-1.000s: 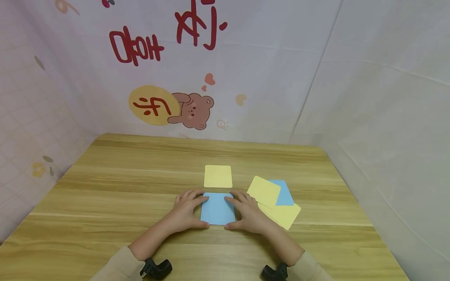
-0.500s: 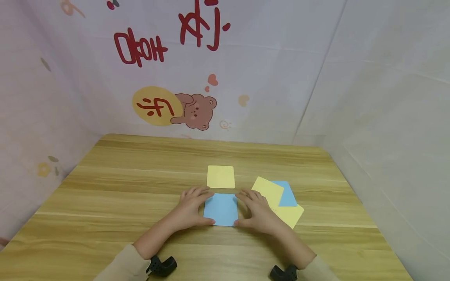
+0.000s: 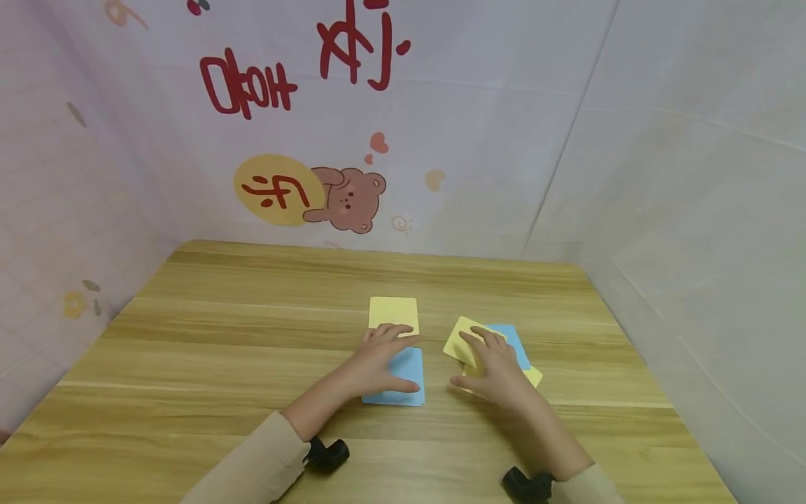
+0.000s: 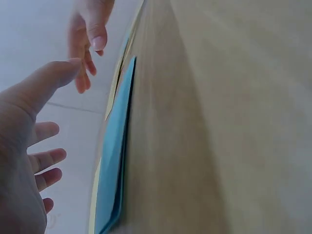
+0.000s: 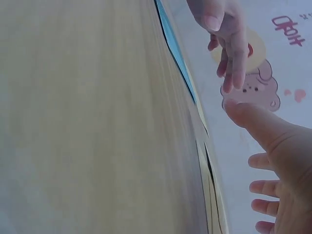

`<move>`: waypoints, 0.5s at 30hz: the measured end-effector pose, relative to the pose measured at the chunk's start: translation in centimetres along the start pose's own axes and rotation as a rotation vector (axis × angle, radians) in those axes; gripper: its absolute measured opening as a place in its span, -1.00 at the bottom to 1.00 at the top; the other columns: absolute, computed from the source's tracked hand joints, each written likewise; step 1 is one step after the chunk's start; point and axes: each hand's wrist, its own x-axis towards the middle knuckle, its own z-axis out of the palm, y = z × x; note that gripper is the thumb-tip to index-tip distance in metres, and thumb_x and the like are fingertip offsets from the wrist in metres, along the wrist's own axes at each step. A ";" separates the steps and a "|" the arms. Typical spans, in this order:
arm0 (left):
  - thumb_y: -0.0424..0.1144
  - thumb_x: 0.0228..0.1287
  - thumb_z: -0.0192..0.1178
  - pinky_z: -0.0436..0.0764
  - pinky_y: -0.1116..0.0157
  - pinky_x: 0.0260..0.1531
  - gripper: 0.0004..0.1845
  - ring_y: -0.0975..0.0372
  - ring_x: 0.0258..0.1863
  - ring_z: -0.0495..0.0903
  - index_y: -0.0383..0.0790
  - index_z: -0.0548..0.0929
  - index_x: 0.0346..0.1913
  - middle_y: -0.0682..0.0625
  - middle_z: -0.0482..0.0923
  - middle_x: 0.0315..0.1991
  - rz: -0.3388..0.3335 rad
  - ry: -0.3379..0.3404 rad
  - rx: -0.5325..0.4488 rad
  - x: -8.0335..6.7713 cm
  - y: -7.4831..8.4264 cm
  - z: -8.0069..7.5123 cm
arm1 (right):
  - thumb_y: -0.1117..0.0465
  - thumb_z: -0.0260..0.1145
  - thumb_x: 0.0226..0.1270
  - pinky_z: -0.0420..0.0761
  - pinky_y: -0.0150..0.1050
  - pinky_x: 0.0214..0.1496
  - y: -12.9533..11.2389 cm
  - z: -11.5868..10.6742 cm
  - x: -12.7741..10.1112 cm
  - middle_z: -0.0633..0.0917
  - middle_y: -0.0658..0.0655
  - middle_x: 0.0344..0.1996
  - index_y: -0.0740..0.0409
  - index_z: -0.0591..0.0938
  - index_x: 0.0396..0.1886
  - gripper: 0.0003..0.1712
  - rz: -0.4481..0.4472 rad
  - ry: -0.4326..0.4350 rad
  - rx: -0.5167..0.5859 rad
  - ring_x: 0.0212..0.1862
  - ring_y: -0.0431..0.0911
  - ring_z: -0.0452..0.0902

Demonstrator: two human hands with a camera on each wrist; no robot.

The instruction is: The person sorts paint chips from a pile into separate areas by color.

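A blue square card [image 3: 403, 381] lies on the wooden table [image 3: 220, 350] near the front middle. My left hand [image 3: 380, 357] rests flat on it with straight fingers, whose tips reach the near edge of a yellow card [image 3: 393, 310] behind it. To the right lies a small pile: a yellow card [image 3: 456, 339] on top, a blue card [image 3: 513, 343] and another yellow card [image 3: 534, 376] beneath. My right hand [image 3: 491, 364] lies over this pile, fingers spread and straight. In the left wrist view the blue card [image 4: 114, 156] shows edge-on beside my open left hand [image 4: 29, 161].
Printed fabric walls [image 3: 352, 140] close in the table at the back, left and right. A bear picture [image 3: 346, 199] hangs at the back wall. Bare wood stretches to the left and behind the cards. Black wrist mounts [image 3: 327, 453] sit near the front edge.
My right hand left the blue card and moved right onto the pile. My left hand slid further onto the blue card, fingers reaching toward the yellow card behind.
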 end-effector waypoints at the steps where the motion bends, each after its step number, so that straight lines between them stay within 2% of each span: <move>1: 0.20 -0.05 0.42 0.13 -0.10 0.13 -0.11 0.07 0.31 0.16 -0.06 0.40 0.37 -0.06 0.25 0.36 0.004 -0.008 0.018 0.5 0.1 0.1 | -0.17 0.50 -0.02 0.07 0.31 0.21 0.3 -0.1 0.0 0.29 0.30 0.34 0.17 0.38 0.36 -0.02 0.005 0.005 -0.008 0.33 0.27 0.10; 6: 0.19 -0.03 0.40 0.15 -0.06 0.13 -0.11 0.06 0.31 0.17 -0.11 0.39 0.37 -0.08 0.25 0.36 0.013 -0.036 0.067 2.6 0.6 0.6 | -0.14 0.52 -0.03 0.02 0.30 0.24 1.7 -0.7 0.2 0.30 0.34 0.31 0.22 0.39 0.34 -0.01 0.030 0.033 -0.012 0.30 0.33 0.11; 15: 0.18 0.03 0.38 0.09 -0.03 0.19 -0.11 0.06 0.34 0.12 -0.10 0.33 0.41 -0.08 0.20 0.39 -0.008 -0.107 0.095 6.2 1.7 1.1 | -0.18 0.50 -0.02 -0.01 0.36 0.21 4.0 -1.4 0.3 0.26 0.38 0.31 0.27 0.33 0.37 0.05 0.091 0.006 -0.002 0.29 0.41 0.06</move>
